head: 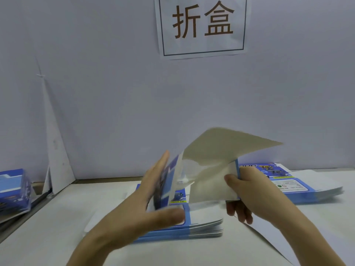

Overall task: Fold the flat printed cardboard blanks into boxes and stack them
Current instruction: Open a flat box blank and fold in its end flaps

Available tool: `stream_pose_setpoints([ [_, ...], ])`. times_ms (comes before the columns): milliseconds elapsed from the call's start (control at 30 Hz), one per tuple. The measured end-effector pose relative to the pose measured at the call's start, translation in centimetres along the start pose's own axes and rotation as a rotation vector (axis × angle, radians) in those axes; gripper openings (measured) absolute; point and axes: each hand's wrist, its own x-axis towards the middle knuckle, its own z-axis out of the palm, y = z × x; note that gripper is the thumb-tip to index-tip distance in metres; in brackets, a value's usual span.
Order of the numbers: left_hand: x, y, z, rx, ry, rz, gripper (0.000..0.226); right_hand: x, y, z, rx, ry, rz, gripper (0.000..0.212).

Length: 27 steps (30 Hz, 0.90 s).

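The left hand (153, 191) is open, its straight fingers pressed flat against the blue printed side of a half-opened grey-backed cardboard blank (211, 162), the thumb stretched out below. The right hand (247, 191) grips the blank's opposite edge, with the thumb on the grey inner face and the fingers curled behind it. The blank is raised off the white counter (57, 227) between the two hands. Its plain grey inside faces the camera and one flap points up and to the right; its outlines are blurred. Directly beneath it on the counter lies a low pile of flat blue-and-white printed blanks (201, 227). Farther right, near the back wall, a second pile of flat blue printed blanks (307, 187) lies slightly fanned. At the far left edge are blue folded boxes (13, 189), cut off by the frame. A tilted white card strip (55, 150) leans in the left corner. On the white wall panel (115, 83) hangs a white paper sign (203, 24) bearing two brown characters in a dark frame
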Motion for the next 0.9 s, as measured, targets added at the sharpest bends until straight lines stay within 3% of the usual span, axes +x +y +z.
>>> stream_pose_setpoints([
  [100, 1.1, 0.5, 0.3, -0.248, 0.014, -0.028, 0.042, 0.0, -0.1, 0.3, -0.057, -0.012, 0.004, 0.035],
  [200, 2.0, 0.1, 1.0, -0.381, 0.114, -0.081, 0.042, -0.2, -0.3, 0.3, -0.075, -0.01, -0.002, 0.034],
  [267, 3.2, 0.0, 1.1, -0.316, 0.189, -0.182, 0.057, -0.4, -0.3, 0.2, -0.111, -0.011, -0.009, 0.033],
  [333, 3.0, -0.4, 1.0, -0.287, 0.199, -0.175, 0.064, -0.5, -0.3, 0.3, -0.147, -0.018, -0.014, 0.034],
  [400, 2.4, -1.2, 1.1, -0.336, 0.217, -0.178, 0.057, -0.5, -0.4, 0.5, -0.162, -0.013, -0.022, 0.036],
  [500, 0.7, -1.1, 1.6, -0.212, 0.183, -0.149, 0.029, -0.6, -0.7, 0.9, -0.208, 0.027, -0.082, 0.032],
  [567, 0.1, -0.5, 1.8, -0.151, 0.323, -0.181, 0.019, -0.8, -1.0, 1.3, -0.299, 0.072, -0.159, 0.028],
  [700, -0.2, 0.6, 1.9, 0.281, 0.595, -0.297, 0.024, -0.8, -1.2, 2.3, -0.402, 0.141, -0.218, 0.024],
  [900, -0.2, 1.0, 0.6, 0.393, 0.588, -0.383, 0.025, -0.8, -1.3, 2.4, -0.417, 0.135, -0.297, 0.028],
])
